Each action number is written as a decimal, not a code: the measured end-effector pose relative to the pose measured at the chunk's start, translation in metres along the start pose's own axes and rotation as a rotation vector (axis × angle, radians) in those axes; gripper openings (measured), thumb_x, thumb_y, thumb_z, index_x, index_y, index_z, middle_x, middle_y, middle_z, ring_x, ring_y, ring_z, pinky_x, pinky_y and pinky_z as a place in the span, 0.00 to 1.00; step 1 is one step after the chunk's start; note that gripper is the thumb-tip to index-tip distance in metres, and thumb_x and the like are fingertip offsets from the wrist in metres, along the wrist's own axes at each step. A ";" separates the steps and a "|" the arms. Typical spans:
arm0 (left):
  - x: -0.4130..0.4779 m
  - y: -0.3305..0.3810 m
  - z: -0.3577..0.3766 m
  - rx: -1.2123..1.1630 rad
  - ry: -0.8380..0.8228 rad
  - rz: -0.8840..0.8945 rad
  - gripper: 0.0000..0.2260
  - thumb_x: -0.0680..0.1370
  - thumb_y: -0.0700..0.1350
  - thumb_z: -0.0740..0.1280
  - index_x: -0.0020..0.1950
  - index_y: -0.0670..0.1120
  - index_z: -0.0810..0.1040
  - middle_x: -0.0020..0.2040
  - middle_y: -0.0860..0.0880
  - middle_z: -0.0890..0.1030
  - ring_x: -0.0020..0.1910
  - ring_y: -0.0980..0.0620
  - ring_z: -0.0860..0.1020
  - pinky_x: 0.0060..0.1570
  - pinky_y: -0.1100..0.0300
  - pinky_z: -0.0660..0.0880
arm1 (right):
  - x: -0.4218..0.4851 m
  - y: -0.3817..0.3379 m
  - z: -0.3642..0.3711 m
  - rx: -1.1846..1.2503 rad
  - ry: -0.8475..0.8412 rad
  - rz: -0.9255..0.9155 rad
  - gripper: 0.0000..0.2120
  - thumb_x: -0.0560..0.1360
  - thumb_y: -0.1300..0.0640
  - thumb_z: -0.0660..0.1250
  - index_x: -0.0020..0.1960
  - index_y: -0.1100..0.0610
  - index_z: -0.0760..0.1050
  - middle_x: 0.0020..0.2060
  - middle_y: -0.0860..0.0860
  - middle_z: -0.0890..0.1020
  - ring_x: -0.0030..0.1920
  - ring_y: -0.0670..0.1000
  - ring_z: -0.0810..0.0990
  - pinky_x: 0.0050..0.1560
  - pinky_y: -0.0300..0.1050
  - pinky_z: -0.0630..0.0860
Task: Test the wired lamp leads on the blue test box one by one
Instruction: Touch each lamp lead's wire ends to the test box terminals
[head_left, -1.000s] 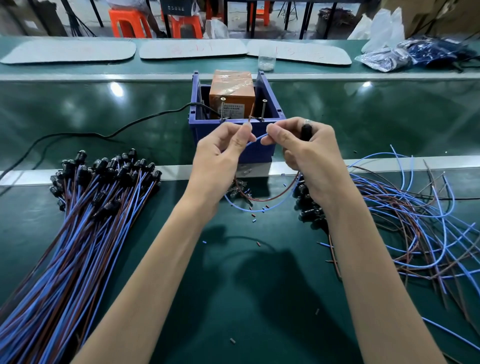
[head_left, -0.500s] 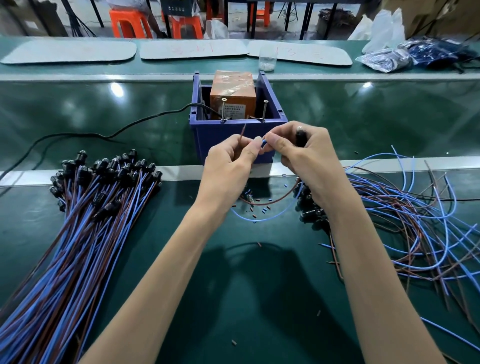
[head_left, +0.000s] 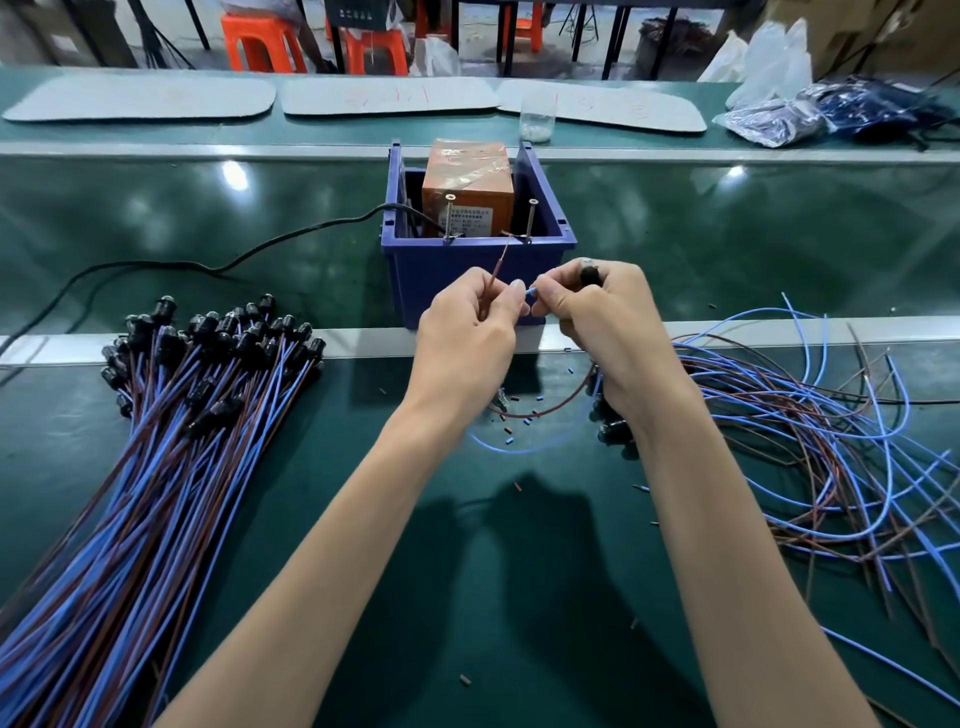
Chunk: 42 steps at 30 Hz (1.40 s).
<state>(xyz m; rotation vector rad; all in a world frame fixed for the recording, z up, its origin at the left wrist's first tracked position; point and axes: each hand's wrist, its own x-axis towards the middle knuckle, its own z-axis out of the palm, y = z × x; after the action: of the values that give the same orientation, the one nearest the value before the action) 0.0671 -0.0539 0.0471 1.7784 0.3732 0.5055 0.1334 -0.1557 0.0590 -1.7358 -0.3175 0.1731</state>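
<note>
— Hands?
— Left hand (head_left: 467, 332) pinches the brown lead (head_left: 496, 270); right hand (head_left: 608, 322) pinches the blue lead (head_left: 531, 292), perhaps clasping a black lamp head (head_left: 589, 274) too.
— Box?
— Blue test box (head_left: 415, 275) sits on the worktop (head_left: 467, 597), just behind them.

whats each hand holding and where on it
Left hand pinches the brown wire just below its free end. Right hand pinches the blue wire at its tip and also grips the black lamp head.
</note>
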 end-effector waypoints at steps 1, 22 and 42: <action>0.000 0.000 0.000 0.013 0.007 -0.002 0.13 0.80 0.45 0.64 0.35 0.49 0.73 0.22 0.60 0.69 0.24 0.60 0.65 0.27 0.69 0.61 | 0.000 0.000 0.002 0.005 0.004 0.011 0.14 0.74 0.63 0.68 0.31 0.53 0.77 0.28 0.47 0.80 0.24 0.38 0.69 0.34 0.36 0.63; 0.014 0.004 -0.019 -0.396 0.231 0.005 0.11 0.83 0.39 0.58 0.49 0.49 0.80 0.32 0.57 0.74 0.27 0.61 0.65 0.31 0.69 0.63 | -0.001 -0.005 -0.006 0.406 -0.137 -0.063 0.09 0.81 0.57 0.62 0.52 0.53 0.81 0.40 0.53 0.79 0.38 0.46 0.72 0.43 0.36 0.72; -0.004 -0.003 0.009 -0.492 0.191 -0.006 0.08 0.79 0.42 0.66 0.40 0.49 0.76 0.32 0.56 0.77 0.32 0.59 0.74 0.39 0.61 0.73 | -0.020 -0.008 0.029 0.587 -0.084 0.019 0.05 0.77 0.63 0.66 0.48 0.60 0.82 0.26 0.42 0.80 0.25 0.37 0.75 0.25 0.28 0.68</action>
<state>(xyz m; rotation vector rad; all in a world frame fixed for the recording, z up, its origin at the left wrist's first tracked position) 0.0684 -0.0629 0.0414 1.2576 0.3505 0.6996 0.1052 -0.1336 0.0599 -1.1524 -0.2771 0.3189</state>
